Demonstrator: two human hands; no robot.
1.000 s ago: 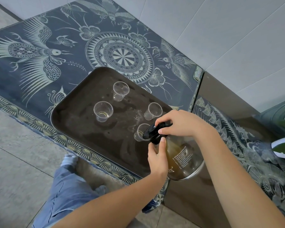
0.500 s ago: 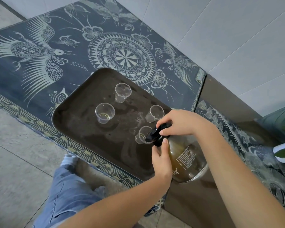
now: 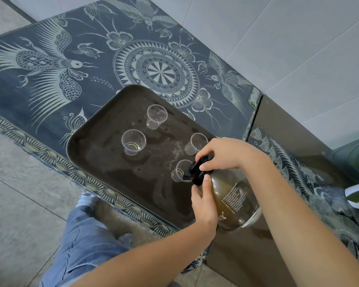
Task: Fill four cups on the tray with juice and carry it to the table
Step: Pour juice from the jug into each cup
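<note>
A dark brown tray [image 3: 95,162] lies on a blue patterned surface [image 3: 50,83], and four clear plastic cups stand upright on it, apart from one another. The far cup [image 3: 157,116] stands toward the tray's back edge. The left cup [image 3: 133,142] stands near the tray's middle and has a thin layer of yellowish juice [image 3: 133,145] in its bottom. The right cup [image 3: 195,143] stands by the tray's right-hand edge, just beyond the right hand [image 3: 224,154]. The near cup [image 3: 179,170] stands on the tray's right side, nearer the person, partly hidden by the black lid [image 3: 195,172] of a glass jug [image 3: 236,201].

The jug holds brown juice and is tilted over the tray's right-hand corner, its lid end leaning toward the near cup's rim. Whether juice is running out cannot be told.

The right hand's fingers [image 3: 204,151] are curled over the black lid and grip it from above. The left hand [image 3: 203,206] grips the jug's shoulder from the side nearest the person, its fingers wrapped round the glass and the thumb reaching up to the lid.

In front of the tray, below the surface's edge, a knee in blue jeans [image 3: 81,245] shows above a grey tiled floor [image 3: 15,204].
</note>
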